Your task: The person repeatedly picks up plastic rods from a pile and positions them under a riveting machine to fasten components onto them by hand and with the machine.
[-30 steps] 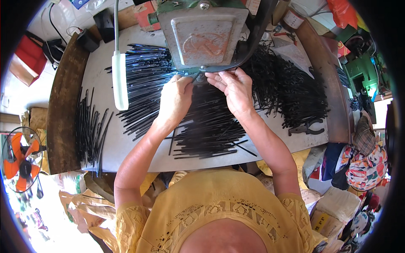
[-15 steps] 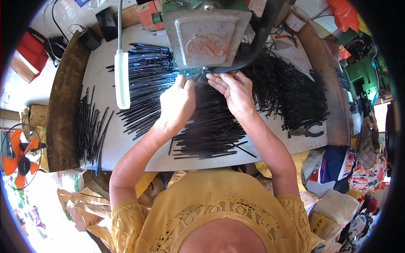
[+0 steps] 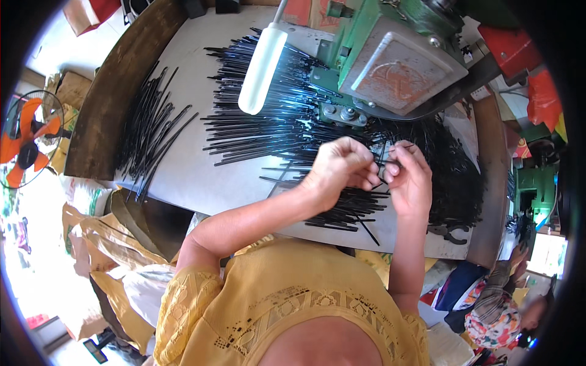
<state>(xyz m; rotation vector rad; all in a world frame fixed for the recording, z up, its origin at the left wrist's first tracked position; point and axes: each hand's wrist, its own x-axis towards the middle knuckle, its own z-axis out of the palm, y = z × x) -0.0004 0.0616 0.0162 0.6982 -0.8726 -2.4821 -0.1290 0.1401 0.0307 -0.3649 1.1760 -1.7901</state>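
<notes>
Close together below the green machine (image 3: 400,67), my left hand (image 3: 342,168) and my right hand (image 3: 410,180) both have their fingers pinched. A thin black rod (image 3: 383,161) shows between the fingertips of the two; most of it is hidden by the fingers. Under and in front of the hands lies a pile of black rods (image 3: 345,213). To the left of the machine is a larger bundle of black rods (image 3: 250,125), laid roughly side by side. A dark tangled heap of thin black pieces (image 3: 455,177) lies just right of my right hand.
A white lamp (image 3: 264,70) hangs over the left bundle. More loose rods (image 3: 146,134) lie by the table's wooden left rim (image 3: 101,116). Pliers (image 3: 450,233) rest near the right front edge. An orange fan (image 3: 27,140) stands at far left; another person (image 3: 497,305) sits at right.
Both hands have come back from the machine's working point toward me and closed in on each other. My view has turned, so the machine now appears farther right.
</notes>
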